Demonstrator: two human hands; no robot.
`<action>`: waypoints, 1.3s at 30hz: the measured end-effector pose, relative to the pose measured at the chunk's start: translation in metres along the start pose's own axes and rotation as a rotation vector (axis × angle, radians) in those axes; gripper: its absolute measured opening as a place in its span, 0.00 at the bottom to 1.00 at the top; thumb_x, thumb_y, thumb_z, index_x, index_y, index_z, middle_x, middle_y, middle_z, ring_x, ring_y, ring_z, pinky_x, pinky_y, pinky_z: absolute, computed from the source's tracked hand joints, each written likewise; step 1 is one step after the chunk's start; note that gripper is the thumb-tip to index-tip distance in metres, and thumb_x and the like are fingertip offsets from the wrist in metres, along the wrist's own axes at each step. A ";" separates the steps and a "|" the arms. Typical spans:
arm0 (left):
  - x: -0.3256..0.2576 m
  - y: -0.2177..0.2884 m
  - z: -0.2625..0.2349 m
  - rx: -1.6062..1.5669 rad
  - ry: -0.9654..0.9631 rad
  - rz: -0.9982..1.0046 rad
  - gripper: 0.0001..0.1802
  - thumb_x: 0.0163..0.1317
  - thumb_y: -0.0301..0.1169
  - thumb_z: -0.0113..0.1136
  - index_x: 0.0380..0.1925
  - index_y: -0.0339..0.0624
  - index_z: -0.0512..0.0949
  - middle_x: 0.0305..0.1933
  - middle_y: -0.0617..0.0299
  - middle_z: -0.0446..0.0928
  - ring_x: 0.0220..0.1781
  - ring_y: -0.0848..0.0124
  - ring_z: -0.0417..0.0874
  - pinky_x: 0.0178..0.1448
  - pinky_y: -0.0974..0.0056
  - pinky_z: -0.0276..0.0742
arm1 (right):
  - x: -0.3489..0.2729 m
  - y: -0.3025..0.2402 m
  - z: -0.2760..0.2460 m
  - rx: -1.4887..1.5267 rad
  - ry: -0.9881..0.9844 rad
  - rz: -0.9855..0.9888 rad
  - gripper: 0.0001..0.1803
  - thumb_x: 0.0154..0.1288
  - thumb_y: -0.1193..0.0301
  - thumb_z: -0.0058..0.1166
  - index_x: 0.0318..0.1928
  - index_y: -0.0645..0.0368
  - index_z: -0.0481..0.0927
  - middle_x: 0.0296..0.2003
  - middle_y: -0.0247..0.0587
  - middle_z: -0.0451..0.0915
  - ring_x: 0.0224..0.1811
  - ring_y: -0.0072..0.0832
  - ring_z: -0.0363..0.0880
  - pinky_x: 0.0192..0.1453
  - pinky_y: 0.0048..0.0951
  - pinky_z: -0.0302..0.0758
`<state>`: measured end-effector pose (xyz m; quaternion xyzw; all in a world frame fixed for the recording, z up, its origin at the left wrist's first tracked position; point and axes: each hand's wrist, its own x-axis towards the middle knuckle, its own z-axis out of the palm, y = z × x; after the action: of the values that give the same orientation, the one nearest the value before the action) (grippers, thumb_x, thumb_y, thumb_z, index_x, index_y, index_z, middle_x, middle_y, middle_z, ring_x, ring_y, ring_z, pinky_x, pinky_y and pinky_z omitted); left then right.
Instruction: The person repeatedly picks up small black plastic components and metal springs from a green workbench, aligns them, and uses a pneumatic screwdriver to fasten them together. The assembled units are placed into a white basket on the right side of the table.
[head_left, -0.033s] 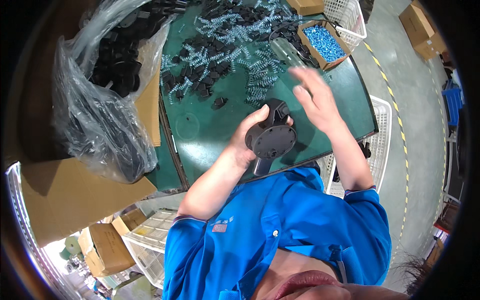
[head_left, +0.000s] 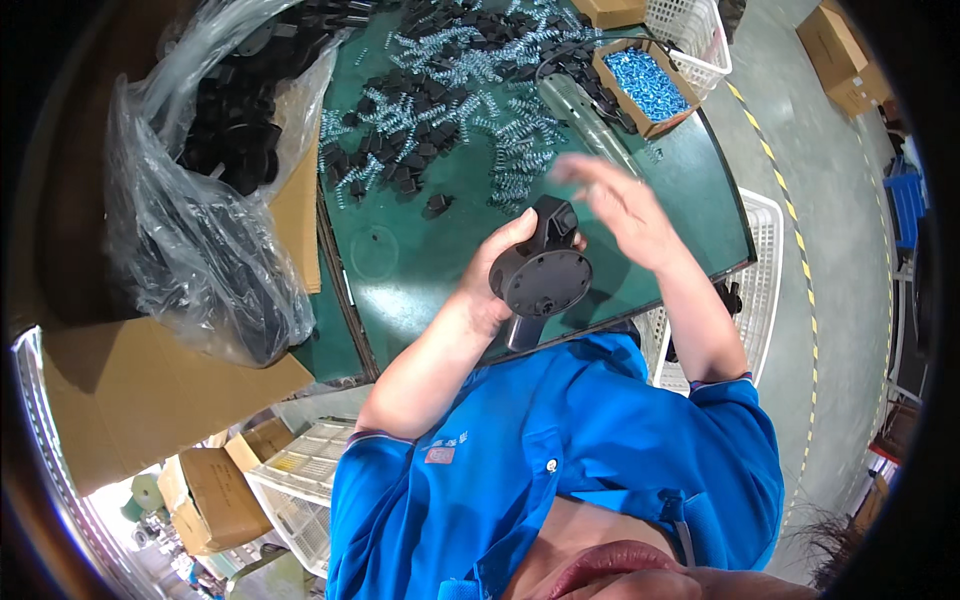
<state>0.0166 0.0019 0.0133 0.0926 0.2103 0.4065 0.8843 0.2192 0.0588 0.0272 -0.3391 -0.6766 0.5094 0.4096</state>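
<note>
A round black plastic housing with a handle [head_left: 541,278] is gripped by the left hand [head_left: 497,275], while the open, empty right hand [head_left: 618,205] is held above it, many loose metal springs [head_left: 470,70] left unused.

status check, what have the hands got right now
Left hand gripping round black plastic housing over the green table. Right hand open, empty, blurred, just above the housing. Springs and small black parts scattered beyond; nothing between.
</note>
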 end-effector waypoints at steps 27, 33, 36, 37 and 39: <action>-0.010 -0.012 -0.006 1.139 -0.238 0.033 0.20 0.67 0.32 0.63 0.56 0.33 0.77 0.53 0.56 0.83 0.54 0.73 0.81 0.58 0.65 0.78 | 0.045 -0.005 -0.127 -1.485 0.121 0.064 0.10 0.60 0.70 0.57 0.41 0.49 0.86 0.37 0.41 0.84 0.42 0.41 0.84 0.45 0.42 0.80; -0.029 0.015 -0.016 1.486 -0.047 0.137 0.19 0.63 0.34 0.64 0.51 0.36 0.80 0.48 0.56 0.84 0.49 0.69 0.85 0.54 0.65 0.79 | 0.105 0.049 -0.143 -1.670 0.065 0.248 0.06 0.58 0.70 0.57 0.28 0.55 0.85 0.30 0.45 0.85 0.34 0.43 0.87 0.37 0.42 0.83; -0.022 0.017 -0.009 1.638 -0.019 0.296 0.19 0.59 0.33 0.67 0.50 0.37 0.80 0.47 0.55 0.83 0.48 0.62 0.85 0.55 0.62 0.78 | 0.105 0.037 -0.130 -1.623 0.132 0.212 0.08 0.62 0.71 0.50 0.34 0.56 0.83 0.32 0.45 0.84 0.37 0.41 0.86 0.39 0.43 0.82; -0.012 0.015 -0.006 1.768 -0.090 0.455 0.20 0.57 0.32 0.67 0.50 0.37 0.80 0.49 0.55 0.82 0.50 0.61 0.83 0.57 0.61 0.77 | 0.102 0.038 -0.129 -1.563 0.230 0.149 0.08 0.63 0.70 0.50 0.36 0.56 0.82 0.34 0.46 0.83 0.39 0.41 0.85 0.41 0.43 0.82; 0.019 0.012 0.005 2.001 -0.236 0.783 0.23 0.54 0.31 0.69 0.51 0.37 0.79 0.52 0.54 0.81 0.53 0.58 0.81 0.61 0.58 0.75 | 0.099 0.035 -0.130 -1.413 0.306 0.116 0.08 0.65 0.68 0.52 0.42 0.57 0.77 0.40 0.46 0.80 0.47 0.43 0.81 0.48 0.46 0.79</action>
<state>0.0219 0.0238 0.0160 0.8721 0.3164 0.2932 0.2309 0.2950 0.2078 0.0332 -0.6257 -0.7601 -0.0817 0.1551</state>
